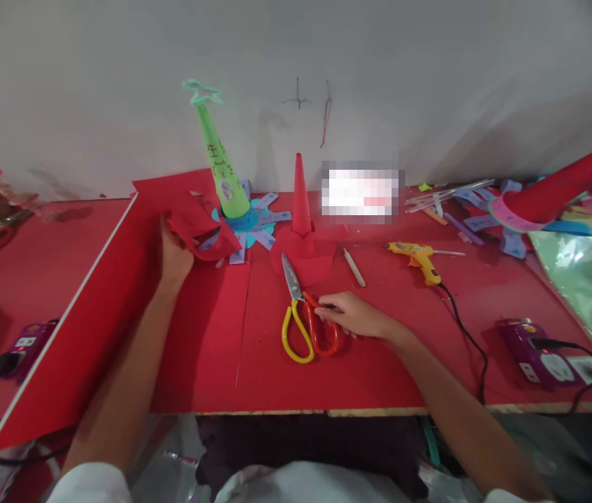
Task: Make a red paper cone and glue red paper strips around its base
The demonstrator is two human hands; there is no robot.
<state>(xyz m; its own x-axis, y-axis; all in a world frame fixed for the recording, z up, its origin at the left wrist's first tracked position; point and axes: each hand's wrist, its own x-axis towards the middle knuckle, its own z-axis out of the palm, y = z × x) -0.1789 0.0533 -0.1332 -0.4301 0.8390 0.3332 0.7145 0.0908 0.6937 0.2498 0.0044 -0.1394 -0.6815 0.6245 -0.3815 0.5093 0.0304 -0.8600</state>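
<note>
My left hand (174,253) reaches in beside an upright red board on the left, its fingers closed on a curled piece of red paper (206,239) that partly hides them. My right hand (354,314) grips the red handle of a pair of scissors (297,307); the other handle is yellow. The scissor blades are together and point away from me, over the edge of a red paper disc (306,258). A narrow red paper cone (301,199) stands at the back of that disc. Left of it, a green paper cone (224,168) with writing rises from a blue base with purple tabs.
The red board (91,286) forms a wall at left. A yellow glue gun (416,260) and a pale stick (354,267) lie at right. A purple power socket (542,355) sits near the front edge. Another red cone (562,185) lies at far right.
</note>
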